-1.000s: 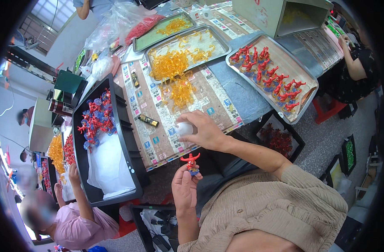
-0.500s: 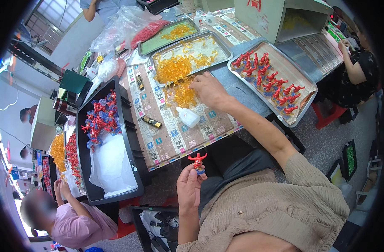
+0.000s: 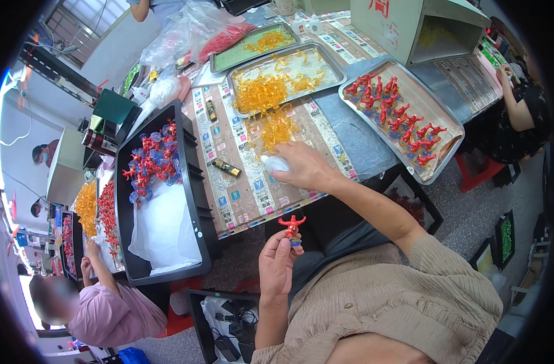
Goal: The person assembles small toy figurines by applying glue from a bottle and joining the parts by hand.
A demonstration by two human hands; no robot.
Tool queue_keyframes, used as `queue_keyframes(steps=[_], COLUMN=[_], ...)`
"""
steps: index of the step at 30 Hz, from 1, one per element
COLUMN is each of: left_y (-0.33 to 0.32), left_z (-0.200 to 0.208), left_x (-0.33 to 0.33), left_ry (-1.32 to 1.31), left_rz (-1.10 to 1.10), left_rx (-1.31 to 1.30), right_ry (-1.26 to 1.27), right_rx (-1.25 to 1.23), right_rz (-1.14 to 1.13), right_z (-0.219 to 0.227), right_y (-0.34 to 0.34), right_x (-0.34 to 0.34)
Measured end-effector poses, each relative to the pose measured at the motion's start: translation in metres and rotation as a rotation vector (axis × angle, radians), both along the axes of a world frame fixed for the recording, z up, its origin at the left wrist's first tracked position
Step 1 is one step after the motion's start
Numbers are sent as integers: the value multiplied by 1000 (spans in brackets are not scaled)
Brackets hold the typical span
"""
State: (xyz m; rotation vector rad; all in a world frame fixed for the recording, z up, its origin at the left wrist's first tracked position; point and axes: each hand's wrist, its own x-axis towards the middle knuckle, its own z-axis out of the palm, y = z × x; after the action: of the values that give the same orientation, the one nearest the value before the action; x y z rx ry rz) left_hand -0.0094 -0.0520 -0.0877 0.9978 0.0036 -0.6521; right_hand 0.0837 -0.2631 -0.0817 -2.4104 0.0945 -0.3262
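Observation:
A small red figure (image 3: pixel 292 226) with a clear blue base stands upright, pinched between the thumb and fingers of my left hand (image 3: pixel 276 267), in front of the table's near edge. My right hand (image 3: pixel 310 167) is closed round a small white squeeze bottle (image 3: pixel 274 163) on the table; its fingers partly cover the bottle. Just beyond that hand lies a loose heap of clear yellow plastic pieces (image 3: pixel 277 130). More such pieces fill part of a metal tray (image 3: pixel 333 65) behind the heap.
At left, a black bin (image 3: pixel 195 200) holds red-and-blue figures and white paper. A metal tray (image 3: pixel 437 173) of standing figures is at right. Two dark little tubes (image 3: pixel 226 168) lie on the table. A grey box (image 3: pixel 383 30) stands behind. Co-workers sit at left (image 3: pixel 116 309) and right.
My right hand has come back from the yellow pieces and closed on the white bottle. My left hand still holds the red figure, nearly in place. The view has shifted slightly.

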Motion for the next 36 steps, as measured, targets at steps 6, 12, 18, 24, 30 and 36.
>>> queue_keyframes(steps=[6,12,18,24,30,36], left_y=[11,9,10,12,5,2], left_z=[-5,-6,-8,-10,-9,-6], left_x=[-4,-5,-5,-5,-4,-5], left_ry=[14,29,41,51,34,23], left_rz=[48,49,60,86,49,21], left_rx=[-5,9,-8,8,-4,-25], right_ry=[26,-256,-219,-345,-272,-287], right_rx=[87,185,299,223,-74,-19], right_rz=[108,176,158,235,-186,-51], right_z=[-6,-9,-11,-7,-14,-22], right_y=[17,49,63,36,-24,-36], right_x=[-12,-3,3,-8,14,15])
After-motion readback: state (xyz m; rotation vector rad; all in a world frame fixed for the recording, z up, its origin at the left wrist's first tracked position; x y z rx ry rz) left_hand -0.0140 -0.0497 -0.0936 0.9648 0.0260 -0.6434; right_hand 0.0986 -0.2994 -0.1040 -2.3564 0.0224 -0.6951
